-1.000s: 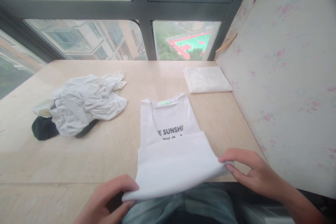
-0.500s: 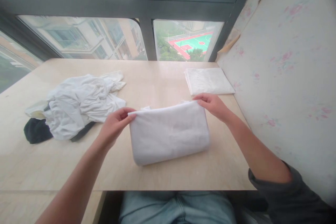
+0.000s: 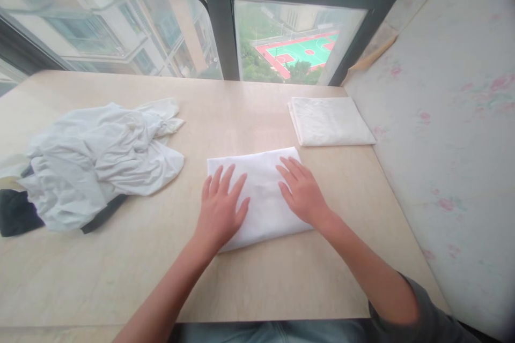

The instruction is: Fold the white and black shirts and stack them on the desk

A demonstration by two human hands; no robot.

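A folded white cloth (image 3: 263, 198), possibly a garment, lies flat in front of me as a rough rectangle. On its left part rests my left hand (image 3: 221, 203), fingers spread, palm down. My right hand (image 3: 300, 187) lies on its right side with the fingers stretched out and slightly apart. Neither hand grips the fabric. Part of the cloth's near and side edges is hidden under my hands and wrists.
A crumpled heap of white clothes (image 3: 104, 155) lies to the left, with a black piece (image 3: 18, 211) under it. Another folded white cloth (image 3: 332, 120) sits at the back right by the flowered wall (image 3: 442, 118). Windows border the far edge of the wooden tabletop (image 3: 241, 284).
Both hands have let go of the cloth's far corners and moved inward onto its top. The cloth now lies flatter. My view has tilted downward.
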